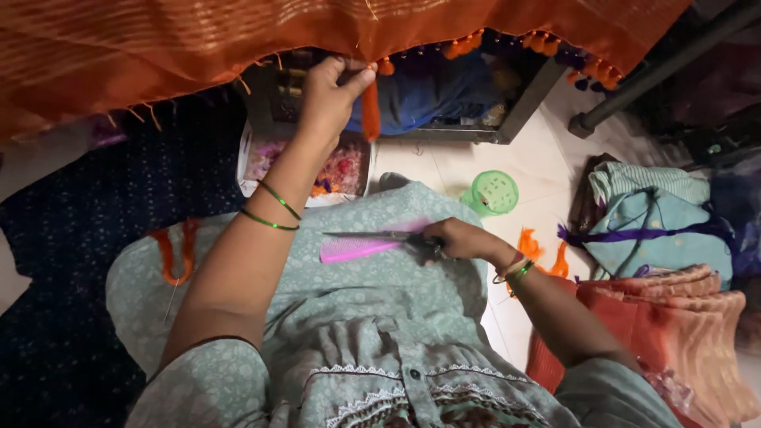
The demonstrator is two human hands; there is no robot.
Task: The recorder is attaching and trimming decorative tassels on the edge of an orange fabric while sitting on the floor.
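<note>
An orange cloth (238,40) hangs across the top of the view, with small tassels along its lower edge. My left hand (329,99) is raised to that edge and pinches an orange tassel (370,111) that hangs down from it. My right hand (464,239) rests on my lap and grips a pair of scissors (380,236), blades pointing left. A pink comb (361,248) lies on my light green dress just under the scissors. Green bangles sit on both wrists.
Orange thread (174,254) lies on my left knee. A clear box of coloured bits (341,170) stands ahead, beside a small green basket (491,192) on the tiled floor. Folded cloths (666,230) pile up at the right. A dark blue mat (79,238) covers the left.
</note>
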